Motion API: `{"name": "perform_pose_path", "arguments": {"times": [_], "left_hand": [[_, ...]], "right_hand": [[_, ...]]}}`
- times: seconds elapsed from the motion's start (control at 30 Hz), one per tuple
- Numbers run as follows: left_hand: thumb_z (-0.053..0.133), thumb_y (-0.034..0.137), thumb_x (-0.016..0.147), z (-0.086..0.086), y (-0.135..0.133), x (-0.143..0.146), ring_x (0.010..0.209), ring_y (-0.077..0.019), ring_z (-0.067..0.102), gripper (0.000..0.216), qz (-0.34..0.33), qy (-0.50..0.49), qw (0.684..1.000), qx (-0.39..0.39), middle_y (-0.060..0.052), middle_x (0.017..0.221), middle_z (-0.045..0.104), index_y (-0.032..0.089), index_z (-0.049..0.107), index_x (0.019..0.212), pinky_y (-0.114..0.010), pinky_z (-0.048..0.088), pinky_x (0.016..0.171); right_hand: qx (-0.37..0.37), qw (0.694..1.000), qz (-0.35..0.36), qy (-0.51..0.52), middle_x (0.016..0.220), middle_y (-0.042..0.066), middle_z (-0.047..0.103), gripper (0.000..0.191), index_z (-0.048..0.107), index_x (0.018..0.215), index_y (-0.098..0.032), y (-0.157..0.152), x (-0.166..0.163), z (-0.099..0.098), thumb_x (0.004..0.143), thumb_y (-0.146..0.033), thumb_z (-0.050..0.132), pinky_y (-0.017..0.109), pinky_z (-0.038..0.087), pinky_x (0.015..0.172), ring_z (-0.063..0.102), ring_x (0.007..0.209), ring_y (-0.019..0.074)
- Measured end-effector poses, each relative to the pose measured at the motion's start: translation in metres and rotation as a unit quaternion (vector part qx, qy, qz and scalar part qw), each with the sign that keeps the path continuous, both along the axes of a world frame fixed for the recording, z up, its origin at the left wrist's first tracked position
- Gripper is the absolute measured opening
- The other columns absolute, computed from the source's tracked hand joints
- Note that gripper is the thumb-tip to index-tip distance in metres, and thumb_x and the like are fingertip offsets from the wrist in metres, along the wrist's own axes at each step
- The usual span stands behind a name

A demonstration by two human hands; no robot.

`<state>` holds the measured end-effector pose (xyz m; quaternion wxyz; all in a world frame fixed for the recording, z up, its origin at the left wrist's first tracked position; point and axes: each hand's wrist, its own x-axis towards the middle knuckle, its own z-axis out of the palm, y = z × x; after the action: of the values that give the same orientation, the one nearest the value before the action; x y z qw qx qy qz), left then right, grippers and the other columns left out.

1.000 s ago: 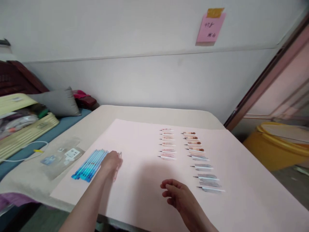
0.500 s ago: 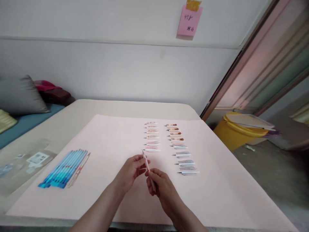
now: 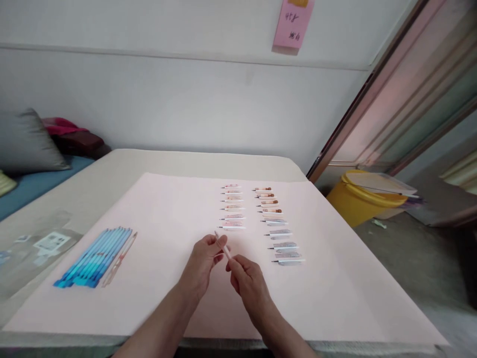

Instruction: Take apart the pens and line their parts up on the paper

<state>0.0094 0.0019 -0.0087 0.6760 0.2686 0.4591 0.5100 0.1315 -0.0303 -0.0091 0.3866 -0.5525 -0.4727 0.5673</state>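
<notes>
Between my two hands is a slim pale pen [image 3: 225, 250], tilted with its tip pointing away and to the left. My left hand [image 3: 204, 258] pinches it near the tip, and my right hand [image 3: 249, 281] grips the rear part, which the fingers hide. Just beyond them lies a column of pale pink-patterned pen pieces [image 3: 233, 207], each with a thin dark tip to the left. Right of it runs a second column, brown-patterned pen pieces [image 3: 269, 203] at the far end and greyish pen pieces [image 3: 285, 246] nearer me.
At the left lies a fan of blue pens [image 3: 95, 256] with pale pens [image 3: 119, 259] beside it. A clear plastic bag [image 3: 40, 253] rests left of the pink sheet [image 3: 167, 298]. A yellow bin [image 3: 352, 204] stands off the table's right side.
My right hand has turned, and its fingers now cover the pen's rear end that showed before. The left fingers cover more of the front. The view has tilted down slightly.
</notes>
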Motion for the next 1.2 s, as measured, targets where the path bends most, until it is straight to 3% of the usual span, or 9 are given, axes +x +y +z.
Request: {"name": "perform_pose_path", "arguments": {"times": [0.13,0.37,0.53,0.63,0.73,0.87,0.93,1.07,1.2], "left_hand": [[0.065,0.03,0.071,0.005,0.0,-0.004,0.093,-0.0187,0.056,0.025,-0.035,-0.084,0.996,-0.01,-0.008,0.092,0.063,0.017,0.063,0.092,-0.033,0.041,0.083],[0.069,0.035,0.066,0.005,0.001,-0.01,0.058,-0.0098,0.049,0.027,0.006,0.083,0.996,0.031,0.001,0.056,0.052,0.015,0.055,0.056,-0.028,0.042,0.072],[0.066,0.029,0.071,0.009,-0.001,-0.014,0.088,-0.0174,0.057,0.027,-0.057,-0.058,0.997,-0.001,-0.009,0.094,0.063,0.016,0.064,0.094,-0.032,0.041,0.083],[0.067,0.022,0.069,0.009,0.0,-0.015,0.097,-0.019,0.055,0.032,-0.071,-0.075,0.995,0.004,-0.01,0.107,0.061,0.017,0.062,0.101,-0.033,0.04,0.087],[0.068,0.019,0.068,0.007,0.002,-0.016,0.095,-0.0174,0.055,0.031,-0.067,-0.073,0.995,0.008,-0.008,0.098,0.063,0.017,0.063,0.098,-0.031,0.041,0.085],[0.071,0.023,0.065,0.002,0.005,-0.014,0.067,-0.0084,0.052,0.017,-0.032,0.004,0.999,0.018,0.0,0.071,0.056,0.015,0.064,0.079,-0.024,0.043,0.069],[0.069,0.027,0.067,0.002,0.006,-0.012,0.065,-0.0078,0.05,0.018,-0.031,0.011,0.999,0.015,0.0,0.072,0.055,0.016,0.064,0.082,-0.024,0.042,0.067],[0.07,0.02,0.065,0.004,0.008,-0.013,0.088,-0.0145,0.054,0.03,-0.046,-0.061,0.997,0.021,-0.005,0.093,0.06,0.017,0.064,0.095,-0.028,0.042,0.079],[0.071,0.024,0.064,0.003,0.009,-0.016,0.063,-0.0073,0.051,0.027,-0.024,0.021,0.999,0.011,0.0,0.074,0.056,0.017,0.065,0.089,-0.022,0.041,0.063]], "right_hand": [[-0.019,1.0,-0.003,0.014,0.035,-0.007,0.036,0.021,0.049,0.06,-0.017,0.001,0.0,-0.001,0.078,-0.027,0.043,0.02,0.021,0.039,0.027,0.036,0.0064],[-0.023,1.0,0.002,0.017,0.035,-0.007,0.038,0.02,0.05,0.06,-0.017,-0.002,0.0,-0.002,0.077,-0.026,0.044,0.019,0.021,0.039,0.028,0.036,0.0067],[-0.038,0.998,-0.026,0.054,0.034,-0.007,0.036,0.019,0.049,0.061,-0.017,0.002,0.005,-0.001,0.075,-0.028,0.045,0.02,0.017,0.037,0.025,0.035,0.0064],[-0.045,0.997,-0.018,0.06,0.033,-0.008,0.035,0.019,0.049,0.06,-0.017,0.003,0.007,0.002,0.075,-0.028,0.045,0.02,0.016,0.037,0.024,0.035,0.0062],[-0.043,0.998,-0.003,0.048,0.033,-0.008,0.036,0.02,0.05,0.06,-0.017,0.001,0.005,0.004,0.076,-0.027,0.044,0.02,0.017,0.038,0.024,0.034,0.006],[-0.041,0.999,0.027,0.023,0.033,-0.007,0.038,0.02,0.052,0.061,-0.017,0.001,0.004,0.002,0.076,-0.027,0.044,0.02,0.02,0.039,0.026,0.034,0.0062],[-0.046,0.998,0.028,0.019,0.032,-0.007,0.038,0.02,0.052,0.06,-0.017,0.002,0.005,0.001,0.076,-0.027,0.044,0.02,0.02,0.039,0.026,0.034,0.0065],[-0.048,0.999,0.008,0.02,0.032,-0.007,0.037,0.02,0.052,0.06,-0.017,0.002,0.005,0.002,0.075,-0.027,0.044,0.021,0.018,0.039,0.025,0.034,0.0065],[-0.056,0.998,0.029,0.021,0.032,-0.007,0.037,0.019,0.052,0.06,-0.017,0.001,0.004,0.003,0.075,-0.026,0.044,0.021,0.019,0.039,0.026,0.034,0.0065]]}}
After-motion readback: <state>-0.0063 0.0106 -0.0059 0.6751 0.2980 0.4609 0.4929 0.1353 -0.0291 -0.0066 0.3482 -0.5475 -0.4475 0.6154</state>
